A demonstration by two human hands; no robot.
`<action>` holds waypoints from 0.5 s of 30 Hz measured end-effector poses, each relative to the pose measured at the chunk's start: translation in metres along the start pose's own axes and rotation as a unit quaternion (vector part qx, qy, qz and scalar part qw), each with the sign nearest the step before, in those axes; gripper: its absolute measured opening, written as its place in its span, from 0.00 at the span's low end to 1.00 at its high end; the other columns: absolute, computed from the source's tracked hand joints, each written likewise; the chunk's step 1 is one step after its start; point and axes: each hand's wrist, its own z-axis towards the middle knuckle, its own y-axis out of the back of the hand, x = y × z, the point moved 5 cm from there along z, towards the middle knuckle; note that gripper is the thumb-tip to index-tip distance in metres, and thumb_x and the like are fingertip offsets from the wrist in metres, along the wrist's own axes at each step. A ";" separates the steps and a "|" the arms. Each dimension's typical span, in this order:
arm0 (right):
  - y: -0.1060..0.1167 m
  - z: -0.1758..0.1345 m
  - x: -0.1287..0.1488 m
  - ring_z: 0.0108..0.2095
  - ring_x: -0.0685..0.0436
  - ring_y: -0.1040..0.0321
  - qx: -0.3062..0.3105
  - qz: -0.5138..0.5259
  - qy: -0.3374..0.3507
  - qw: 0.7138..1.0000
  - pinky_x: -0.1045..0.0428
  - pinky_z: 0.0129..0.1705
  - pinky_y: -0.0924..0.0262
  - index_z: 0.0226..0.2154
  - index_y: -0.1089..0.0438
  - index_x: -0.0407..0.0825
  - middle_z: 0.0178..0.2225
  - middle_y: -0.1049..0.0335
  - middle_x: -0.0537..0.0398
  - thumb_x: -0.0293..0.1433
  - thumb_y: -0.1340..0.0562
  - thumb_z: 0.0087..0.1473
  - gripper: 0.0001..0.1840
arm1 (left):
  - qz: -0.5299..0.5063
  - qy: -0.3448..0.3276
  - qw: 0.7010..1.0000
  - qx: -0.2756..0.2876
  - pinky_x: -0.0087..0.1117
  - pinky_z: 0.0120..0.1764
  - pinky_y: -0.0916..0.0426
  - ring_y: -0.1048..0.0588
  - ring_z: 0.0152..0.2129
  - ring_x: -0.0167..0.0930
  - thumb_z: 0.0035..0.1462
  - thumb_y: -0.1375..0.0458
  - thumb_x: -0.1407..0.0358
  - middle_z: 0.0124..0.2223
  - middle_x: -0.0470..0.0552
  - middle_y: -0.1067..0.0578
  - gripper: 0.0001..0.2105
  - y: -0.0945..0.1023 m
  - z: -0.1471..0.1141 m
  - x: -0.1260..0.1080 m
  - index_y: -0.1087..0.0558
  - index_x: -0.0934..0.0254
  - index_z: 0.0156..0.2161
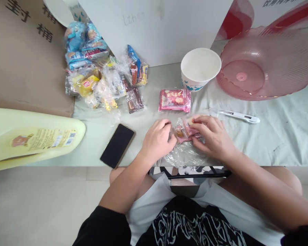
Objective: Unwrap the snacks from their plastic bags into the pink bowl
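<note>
Pink, crinkly packets (182, 131) lie between curled hands (216, 137).

On the cardboard box (28, 66) at your left you can read 封 and, twice, 桶. The white box (159, 32) ahead of you bears faint handwriting starting "Lzh", its end too faint. On the red-and-white box (267, 15) at your upper right, 饮用 is legible before the line gets cut off. Your brown wrapper (135, 100) shows "OCOA". Lettering on the pink packet (175, 100), yellow jug (36, 140) and your black shirt (195, 225) stays unclear.
</note>
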 end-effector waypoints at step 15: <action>-0.003 0.008 -0.011 0.60 0.32 0.33 -0.024 0.148 -0.003 0.989 0.35 0.59 0.35 0.60 0.39 0.53 0.57 0.30 0.41 0.39 0.36 0.60 0.28 | -0.717 0.289 0.619 0.138 0.24 0.18 0.34 0.19 0.40 0.38 0.48 0.36 0.56 0.43 0.57 0.19 0.14 -0.021 0.008 -0.005 0.34 0.62 0.25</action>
